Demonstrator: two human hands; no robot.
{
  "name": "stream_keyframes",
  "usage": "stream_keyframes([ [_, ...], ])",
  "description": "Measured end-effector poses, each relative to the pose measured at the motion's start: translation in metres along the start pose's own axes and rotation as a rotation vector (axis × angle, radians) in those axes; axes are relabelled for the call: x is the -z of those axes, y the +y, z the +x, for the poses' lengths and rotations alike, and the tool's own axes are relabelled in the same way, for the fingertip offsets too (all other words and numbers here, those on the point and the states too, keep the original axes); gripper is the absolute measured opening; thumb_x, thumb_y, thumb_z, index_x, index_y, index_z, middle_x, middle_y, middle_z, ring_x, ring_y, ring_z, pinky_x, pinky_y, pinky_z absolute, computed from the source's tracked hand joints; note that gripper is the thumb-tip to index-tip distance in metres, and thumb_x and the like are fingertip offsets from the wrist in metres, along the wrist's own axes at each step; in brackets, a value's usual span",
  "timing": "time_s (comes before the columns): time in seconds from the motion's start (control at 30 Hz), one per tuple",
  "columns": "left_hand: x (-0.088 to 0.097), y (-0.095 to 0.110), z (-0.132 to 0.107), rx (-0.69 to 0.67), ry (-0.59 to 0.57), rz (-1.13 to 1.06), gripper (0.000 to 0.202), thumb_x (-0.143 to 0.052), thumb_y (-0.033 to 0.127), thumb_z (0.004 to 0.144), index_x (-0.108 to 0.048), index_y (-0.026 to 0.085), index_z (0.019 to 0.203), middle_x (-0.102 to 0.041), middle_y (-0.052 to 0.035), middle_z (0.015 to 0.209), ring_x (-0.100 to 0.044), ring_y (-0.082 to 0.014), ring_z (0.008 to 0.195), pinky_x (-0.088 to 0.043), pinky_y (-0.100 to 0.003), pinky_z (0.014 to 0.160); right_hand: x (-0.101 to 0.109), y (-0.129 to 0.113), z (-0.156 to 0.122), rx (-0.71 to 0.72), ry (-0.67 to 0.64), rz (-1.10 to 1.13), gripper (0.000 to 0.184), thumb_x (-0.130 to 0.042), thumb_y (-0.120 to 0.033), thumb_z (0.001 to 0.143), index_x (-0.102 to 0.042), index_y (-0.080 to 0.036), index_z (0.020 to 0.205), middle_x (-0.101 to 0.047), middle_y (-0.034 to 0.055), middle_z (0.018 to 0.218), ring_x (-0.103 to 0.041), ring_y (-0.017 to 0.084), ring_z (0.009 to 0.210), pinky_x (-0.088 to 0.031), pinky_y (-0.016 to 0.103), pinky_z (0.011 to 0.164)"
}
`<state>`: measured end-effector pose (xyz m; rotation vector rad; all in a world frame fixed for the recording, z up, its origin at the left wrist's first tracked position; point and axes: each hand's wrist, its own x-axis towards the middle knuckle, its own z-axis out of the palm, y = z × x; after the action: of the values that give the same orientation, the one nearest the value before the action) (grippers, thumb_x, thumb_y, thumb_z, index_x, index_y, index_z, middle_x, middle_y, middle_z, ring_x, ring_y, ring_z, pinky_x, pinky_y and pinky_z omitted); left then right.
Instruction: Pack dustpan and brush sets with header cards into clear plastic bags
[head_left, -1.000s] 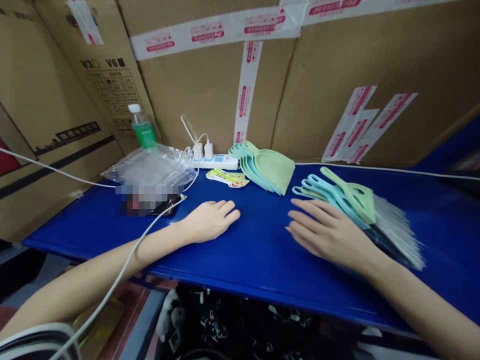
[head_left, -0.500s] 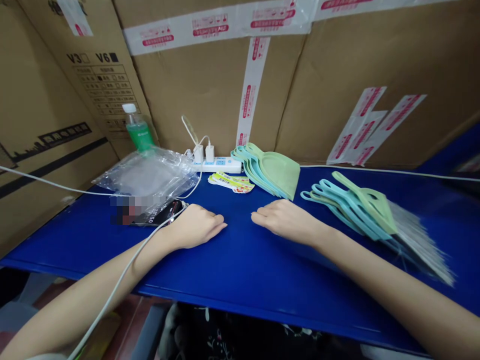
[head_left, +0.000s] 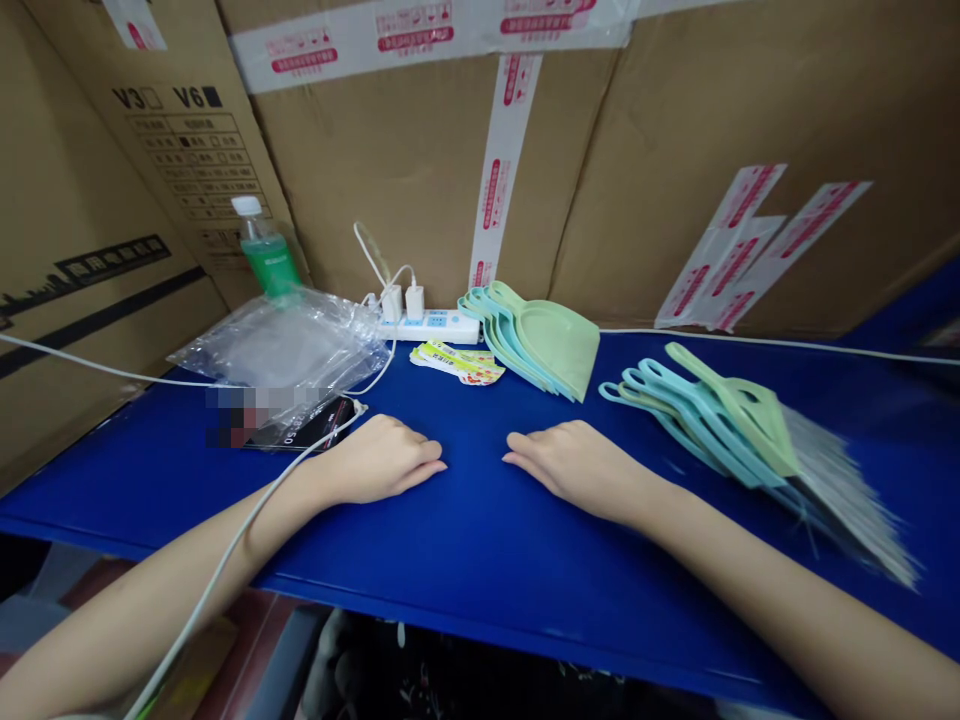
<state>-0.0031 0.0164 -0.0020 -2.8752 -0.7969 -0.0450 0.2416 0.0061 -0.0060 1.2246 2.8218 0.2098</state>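
Observation:
My left hand (head_left: pixel 388 460) rests on the blue table, its fingers curled in a loose fist with nothing showing in them. Facing it across a gap, my right hand (head_left: pixel 574 462) lies closed the same way. Beyond my right hand is a fan of green and blue dustpans (head_left: pixel 559 335). To its right lie several hand brushes (head_left: pixel 709 415) with green and blue handles and grey bristles. Some printed card labels (head_left: pixel 457 363) sit between the hands and the power strip. A phone (head_left: pixel 319 425) lies beside my left wrist, partly under clear plastic bags (head_left: pixel 281 335).
A white power strip (head_left: pixel 442 326) with chargers stands at the back. A bottle of green liquid (head_left: pixel 268 255) is at the back left. Taped cardboard (head_left: pixel 420 160) walls the far side. A white cable (head_left: pixel 247 530) runs over my left forearm. The blue table (head_left: pixel 480 560) has its front edge near me.
My right hand has moved slightly down and turned a little, its thumb now showing more. My left hand stays almost in place. The view has shifted a little; the objects lie as before.

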Motion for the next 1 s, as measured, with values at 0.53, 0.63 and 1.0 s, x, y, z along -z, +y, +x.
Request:
stream_keyframes([
  [0.53,0.002,0.005,0.001,0.036,0.154,-0.029,0.034,-0.028,0.031,0.102,-0.047,0.02,0.076,-0.058,0.0025,0.058,-0.053,-0.0135,0.048,-0.035,-0.026,0.052,0.005,0.006,-0.004,-0.17,-0.043,-0.042,0.023,-0.036,-0.022,0.1,-0.053,-0.018,0.084,-0.068,0.007,0.067,-0.064,0.021,0.057,-0.016,0.028,0.047],
  [0.63,0.001,0.006,0.001,0.04,0.111,-0.027,0.033,-0.03,0.031,0.102,-0.046,0.02,0.075,-0.058,0.0028,0.056,-0.053,-0.0139,0.048,-0.034,-0.026,0.051,0.007,0.003,-0.004,-0.172,-0.133,-0.033,0.022,-0.038,-0.021,0.101,-0.055,-0.017,0.088,-0.071,0.0085,0.073,-0.067,0.023,0.062,-0.017,0.029,0.048],
  [1.0,0.0,0.005,0.002,0.006,-0.023,-0.067,0.028,-0.04,0.027,0.099,-0.047,0.02,0.073,-0.058,0.0032,0.06,-0.056,-0.0146,0.052,-0.033,-0.027,0.052,0.012,0.006,-0.005,-0.193,-0.18,-0.024,0.019,-0.04,-0.02,0.101,-0.057,-0.015,0.094,-0.073,0.0085,0.078,-0.069,0.022,0.068,-0.018,0.029,0.047],
])
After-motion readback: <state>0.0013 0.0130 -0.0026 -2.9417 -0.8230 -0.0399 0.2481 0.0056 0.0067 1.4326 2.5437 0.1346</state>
